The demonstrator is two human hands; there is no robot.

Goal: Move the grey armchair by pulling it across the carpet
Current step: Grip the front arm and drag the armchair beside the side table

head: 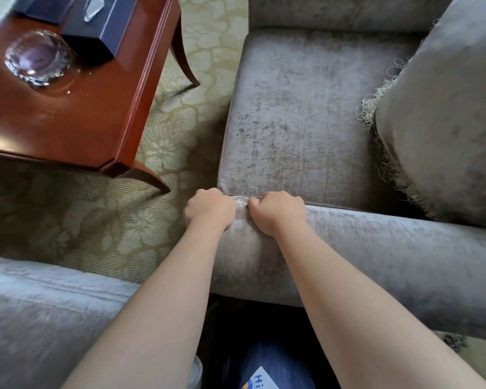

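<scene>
The grey armchair [306,113] fills the right half of the head view, its velvet seat cushion facing up and its near armrest [390,248] running across in front of me. My left hand [209,210] curls over the front end of that armrest, fingers tucked down beside the seat cushion's corner. My right hand [278,211] grips the same armrest just to the right, fingers hooked into the gap between cushion and arm. Both forearms stretch out from the bottom of the frame. A patterned beige carpet [118,220] lies under the chair.
A reddish wooden side table [82,108] stands left of the chair, with a glass bowl [40,57] and a dark box [101,29] on it. A fringed grey pillow [446,122] leans in the chair's right side. Another grey upholstered piece [40,318] sits at the lower left.
</scene>
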